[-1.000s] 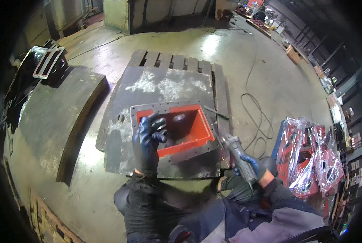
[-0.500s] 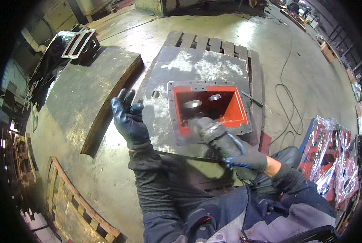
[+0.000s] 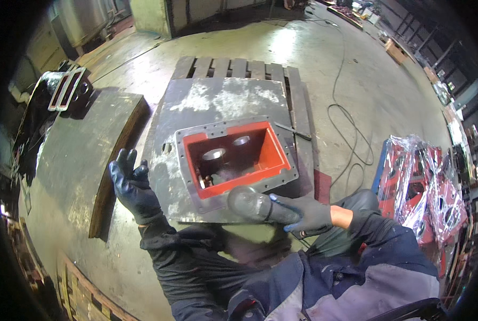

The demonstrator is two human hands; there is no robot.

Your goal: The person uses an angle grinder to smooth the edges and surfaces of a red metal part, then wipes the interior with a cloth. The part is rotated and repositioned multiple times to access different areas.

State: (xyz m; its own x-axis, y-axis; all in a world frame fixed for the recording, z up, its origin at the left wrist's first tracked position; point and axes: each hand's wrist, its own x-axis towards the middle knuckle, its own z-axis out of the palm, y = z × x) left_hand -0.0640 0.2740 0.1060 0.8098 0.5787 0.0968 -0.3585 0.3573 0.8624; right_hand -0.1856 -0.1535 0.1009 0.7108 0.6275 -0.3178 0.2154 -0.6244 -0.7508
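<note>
Ahead and left of the right hand [image 3: 309, 215], in the head view, sits a red-lined housing [image 3: 273, 152]; that hand is clamped round a dark tool [image 3: 249, 204]. The housing lies right of the left hand [image 3: 133, 188], whose fingers stand apart.

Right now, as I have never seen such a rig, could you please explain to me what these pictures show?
There is no robot here: these are human hands, a left hand and a right hand, both gloved. Every picture comes from one camera worn on the head, looking down; its wide view bends straight edges. In front, a box, red inside with a grey rim, lies open side up on a dark board, with a slatted pallet under it. A thin rod lies by the box's upper right corner. The right hand has a dark tool in its grip, near the box. The left hand is open and holds nothing.
</note>
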